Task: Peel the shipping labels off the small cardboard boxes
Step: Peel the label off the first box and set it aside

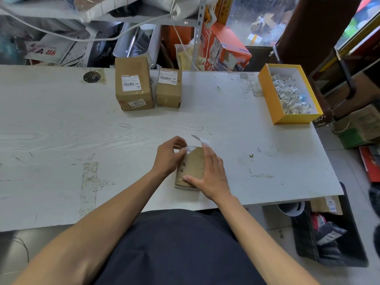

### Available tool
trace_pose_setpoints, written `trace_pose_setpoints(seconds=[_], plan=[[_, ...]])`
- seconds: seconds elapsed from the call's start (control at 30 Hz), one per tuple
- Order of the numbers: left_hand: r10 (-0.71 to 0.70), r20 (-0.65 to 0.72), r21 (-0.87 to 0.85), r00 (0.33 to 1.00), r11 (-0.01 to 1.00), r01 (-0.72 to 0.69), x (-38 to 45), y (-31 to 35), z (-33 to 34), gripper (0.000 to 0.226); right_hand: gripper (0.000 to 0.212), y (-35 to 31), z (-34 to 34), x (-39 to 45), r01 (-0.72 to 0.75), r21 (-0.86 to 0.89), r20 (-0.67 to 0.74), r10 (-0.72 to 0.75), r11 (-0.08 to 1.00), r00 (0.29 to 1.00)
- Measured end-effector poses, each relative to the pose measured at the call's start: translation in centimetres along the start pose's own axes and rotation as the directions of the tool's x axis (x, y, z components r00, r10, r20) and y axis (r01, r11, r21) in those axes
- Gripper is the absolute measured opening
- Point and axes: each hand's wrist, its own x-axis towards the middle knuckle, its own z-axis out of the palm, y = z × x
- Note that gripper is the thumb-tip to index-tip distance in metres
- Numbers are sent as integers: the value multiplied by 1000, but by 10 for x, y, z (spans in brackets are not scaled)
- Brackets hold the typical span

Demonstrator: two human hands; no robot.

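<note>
A small cardboard box (192, 165) lies on the white table (61, 140) near its front edge. My left hand (168, 156) has curled fingers that pinch the white shipping label (189, 150) at the box's far end. My right hand (211, 173) lies flat on the box with straight fingers, its thumb at the near left corner. A peeled strip of label (202, 140) curls up by the right fingertips. Whether those fingers hold the strip is unclear. Two more labelled boxes stand at the back: a taller one (133, 93) and a smaller one (169, 95).
An open yellow box (296, 118) holding several crumpled label scraps (287, 93) sits at the table's right edge. Shelving, bags and cartons crowd the space behind the table. A dark bin (329, 233) stands on the floor at the right.
</note>
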Motion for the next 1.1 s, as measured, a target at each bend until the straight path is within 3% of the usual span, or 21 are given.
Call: trace_pose_setpoints(seconds=[1.1], plan=[[-30, -3, -59, 1000, 998, 30, 4, 4, 3, 15, 119, -1, -1, 0, -14, 31, -3, 14, 999, 1000]])
